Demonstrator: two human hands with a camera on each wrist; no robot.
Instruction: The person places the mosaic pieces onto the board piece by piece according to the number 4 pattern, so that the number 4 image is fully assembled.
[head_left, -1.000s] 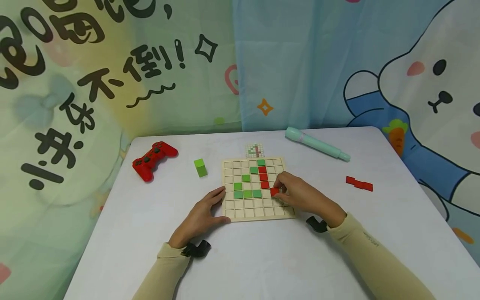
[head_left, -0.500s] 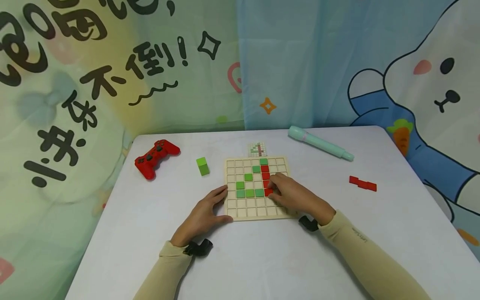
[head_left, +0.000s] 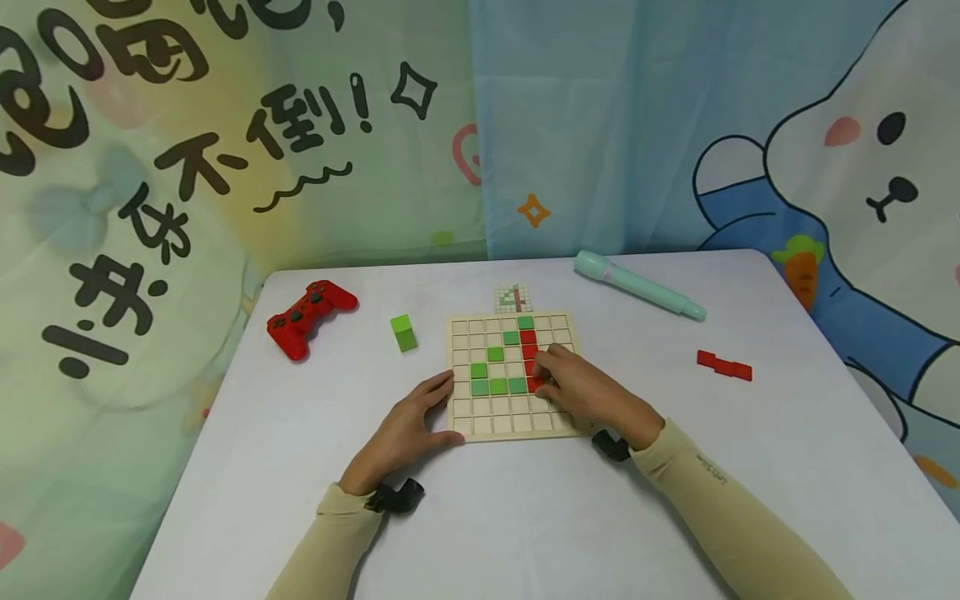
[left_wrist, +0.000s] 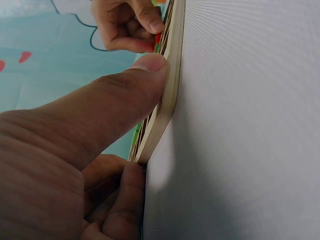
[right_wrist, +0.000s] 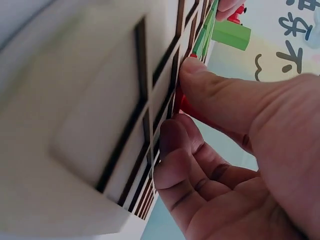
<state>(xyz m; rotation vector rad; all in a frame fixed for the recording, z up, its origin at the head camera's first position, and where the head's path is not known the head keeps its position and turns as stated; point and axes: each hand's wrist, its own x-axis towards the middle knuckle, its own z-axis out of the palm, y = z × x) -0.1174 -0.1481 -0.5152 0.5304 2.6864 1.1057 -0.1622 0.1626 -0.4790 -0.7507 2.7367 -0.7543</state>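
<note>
A pale wooden grid board point(head_left: 498, 429) lies on the table with green squares point(head_left: 498, 387) and a column of red squares point(head_left: 528, 337) in its cells. My left hand point(head_left: 405, 429) holds the board's near left corner, thumb on the front edge and fingers along the left side. Over the board's right half, my right hand point(head_left: 592, 392) pinches a red square block point(right_wrist: 197, 113) at the lower end of the red column, right beside the green row. Its fingertips cover part of the column in the head view. In the right wrist view, thumb and fingers are close against the grid.
Left of the board stand green blocks point(head_left: 403, 333), with a red game controller point(head_left: 307, 321) beyond. A small pattern card point(head_left: 513, 298) lies behind the board. A teal tube-shaped pen point(head_left: 641, 287) and several red blocks point(head_left: 723, 367) lie to the right.
My right hand has moved left with the red block, from the cell right of the column to the column's lower end. My left hand keeps its place on the board.
</note>
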